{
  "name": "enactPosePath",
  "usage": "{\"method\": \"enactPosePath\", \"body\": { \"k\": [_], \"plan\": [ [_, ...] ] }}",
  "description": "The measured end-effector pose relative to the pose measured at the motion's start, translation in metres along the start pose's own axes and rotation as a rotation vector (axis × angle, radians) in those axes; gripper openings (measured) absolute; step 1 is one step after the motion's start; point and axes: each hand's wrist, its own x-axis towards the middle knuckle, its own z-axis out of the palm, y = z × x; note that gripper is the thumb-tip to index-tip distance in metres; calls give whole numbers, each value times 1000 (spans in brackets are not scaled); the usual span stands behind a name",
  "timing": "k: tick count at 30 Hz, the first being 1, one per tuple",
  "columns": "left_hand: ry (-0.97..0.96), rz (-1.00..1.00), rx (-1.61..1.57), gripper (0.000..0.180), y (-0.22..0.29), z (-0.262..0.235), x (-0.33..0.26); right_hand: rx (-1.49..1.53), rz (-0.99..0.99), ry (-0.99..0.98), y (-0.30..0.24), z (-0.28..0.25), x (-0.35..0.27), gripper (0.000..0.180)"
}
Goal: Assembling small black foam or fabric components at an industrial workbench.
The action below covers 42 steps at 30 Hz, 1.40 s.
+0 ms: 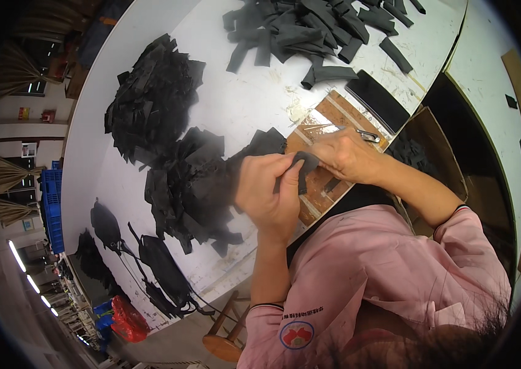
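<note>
Both hands meet over a brown board (334, 107) at the near edge of the white table. My left hand (266, 194) pinches a small black fabric piece (306, 162) between thumb and fingers. On the right side of that piece, my right hand (347, 155) is closed, its fingertips against the fabric and partly hidden. Just beyond my right hand a metal hand tool (368, 136) shows; its kind is unclear, and the hand covers part of it. Loose black fabric pieces (264, 141) lie close behind my left hand.
Heaps of flat black fabric pieces (156, 98) cover the table's left part. Narrow black fabric tubes (297, 31) lie at the back. A dark phone-like slab (377, 98) rests beside the board. Right of me stands an open cardboard box (438, 144); black pouches (162, 264) lie far left.
</note>
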Motion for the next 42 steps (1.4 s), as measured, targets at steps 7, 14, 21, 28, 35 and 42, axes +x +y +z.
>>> {"method": "enactPosePath", "body": {
  "k": [7,14,21,28,35,42],
  "plan": [
    [61,-118,-129,11,-9,5,-11,10,-20,-39,-5,-8,1,23],
    [11,-146,-212,9,-18,8,-11,39,147,-119,2,-5,-5,23],
    [-37,-530,271,16,-44,14,-61,282,359,189,37,-41,66,38],
    [-247,-381,847,30,-61,42,-97,539,734,-65,-8,-2,-23,34],
    [-275,-321,846,22,-74,37,-108,632,830,-173,-15,34,-61,31],
    [-311,-321,917,17,-66,42,-113,398,709,-229,-16,42,-58,28]
  ]
}}
